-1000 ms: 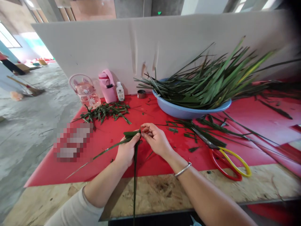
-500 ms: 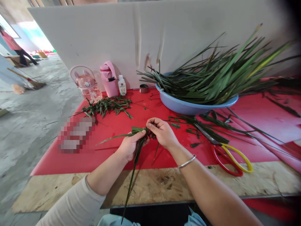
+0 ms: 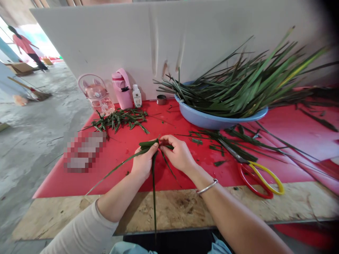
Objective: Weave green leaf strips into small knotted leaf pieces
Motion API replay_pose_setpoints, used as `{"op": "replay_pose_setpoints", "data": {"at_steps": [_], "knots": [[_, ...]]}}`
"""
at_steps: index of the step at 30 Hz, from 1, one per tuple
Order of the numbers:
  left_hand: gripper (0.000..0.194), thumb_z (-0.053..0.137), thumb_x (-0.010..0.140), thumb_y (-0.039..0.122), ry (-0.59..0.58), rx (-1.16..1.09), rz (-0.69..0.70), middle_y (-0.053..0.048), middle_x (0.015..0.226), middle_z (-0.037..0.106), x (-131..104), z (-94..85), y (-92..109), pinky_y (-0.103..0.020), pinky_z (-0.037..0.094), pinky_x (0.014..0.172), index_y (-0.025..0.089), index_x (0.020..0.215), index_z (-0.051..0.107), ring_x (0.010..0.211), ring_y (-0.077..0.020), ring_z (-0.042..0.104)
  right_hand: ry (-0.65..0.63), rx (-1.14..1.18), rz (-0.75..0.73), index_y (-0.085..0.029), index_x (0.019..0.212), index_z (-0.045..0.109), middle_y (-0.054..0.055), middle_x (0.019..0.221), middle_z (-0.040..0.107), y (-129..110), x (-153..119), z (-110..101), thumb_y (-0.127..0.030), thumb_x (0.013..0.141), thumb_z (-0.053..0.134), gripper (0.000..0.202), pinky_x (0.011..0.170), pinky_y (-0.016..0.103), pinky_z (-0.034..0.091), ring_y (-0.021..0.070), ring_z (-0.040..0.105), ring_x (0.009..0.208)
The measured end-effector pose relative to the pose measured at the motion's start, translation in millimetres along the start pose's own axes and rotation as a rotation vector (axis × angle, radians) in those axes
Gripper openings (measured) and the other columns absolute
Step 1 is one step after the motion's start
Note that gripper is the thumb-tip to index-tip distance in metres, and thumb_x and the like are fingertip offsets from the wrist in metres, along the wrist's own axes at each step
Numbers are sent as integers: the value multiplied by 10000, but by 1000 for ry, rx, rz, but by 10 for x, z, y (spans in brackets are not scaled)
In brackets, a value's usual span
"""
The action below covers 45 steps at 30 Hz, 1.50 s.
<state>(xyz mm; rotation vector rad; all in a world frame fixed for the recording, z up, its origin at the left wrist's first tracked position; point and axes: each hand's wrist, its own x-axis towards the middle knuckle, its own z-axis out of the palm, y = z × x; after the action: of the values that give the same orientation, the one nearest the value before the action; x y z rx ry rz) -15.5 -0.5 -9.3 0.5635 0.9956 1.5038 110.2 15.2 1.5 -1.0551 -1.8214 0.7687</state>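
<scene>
My left hand (image 3: 144, 160) pinches a bundle of folded green leaf strips (image 3: 148, 144) between thumb and fingers. Long thin ends hang from the bundle toward the lower left, straight down and to the lower right. Against the bundle's right side, my right hand (image 3: 178, 151) has thumb and fingers bent around a short leaf piece (image 3: 169, 146). The fingertips of both hands nearly meet, and part of the bundle is hidden by them. A silver bangle circles my right wrist.
Red-and-yellow-handled scissors (image 3: 261, 178) lie right, beside leaf scraps. A blue basin (image 3: 222, 120) heaped with long leaves stands behind. At back left are a knotted leaf pile (image 3: 122, 120), a clear pink bottle (image 3: 99, 97), a pink-covered bottle (image 3: 123, 91) and a small white bottle (image 3: 137, 96).
Both hands have shifted slightly left with the bundle, which has turned, so its long ends spread out more. My right fingers have opened a little. A person in the background has moved right.
</scene>
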Motion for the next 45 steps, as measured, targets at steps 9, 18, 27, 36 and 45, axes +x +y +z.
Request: {"op": "replay_pose_setpoints", "data": {"at_steps": [9,18,27,36,45], "knots": [[194,765,568,213,-12,-143,-205,8,611,632,-12,26,66,-193,466,568,127,690,641,545,-81,576,9,281,177,-161,906,569,23,822,632,-48,-7,134,-173,771,513,146,673,244,491,140,601,746],[156,738,602,200,-20,-155,-211,6,622,632,38,-18,25,-196,466,573,132,690,629,560,-87,584,82,-189,-78,-169,922,624,55,849,646,-93,-36,111,-100,804,485,194,736,261,453,156,592,776],[220,759,571,273,41,74,-64,8,624,643,25,-14,41,-233,462,638,134,685,633,579,-99,582,-61,-309,-154,-150,820,629,58,749,610,-40,-24,79,-48,809,446,210,667,237,426,159,572,721],[336,623,630,167,-268,178,113,-54,1004,669,-27,-40,31,-310,454,835,180,965,644,962,-203,594,175,40,93,-195,896,676,43,816,675,113,34,70,-139,796,471,235,736,286,472,187,620,785],[370,735,608,275,-118,146,144,8,657,643,71,16,128,-211,444,634,154,912,563,610,-99,588,60,674,470,-183,848,637,-57,488,493,51,9,272,-352,673,633,243,319,195,284,63,317,338]]}}
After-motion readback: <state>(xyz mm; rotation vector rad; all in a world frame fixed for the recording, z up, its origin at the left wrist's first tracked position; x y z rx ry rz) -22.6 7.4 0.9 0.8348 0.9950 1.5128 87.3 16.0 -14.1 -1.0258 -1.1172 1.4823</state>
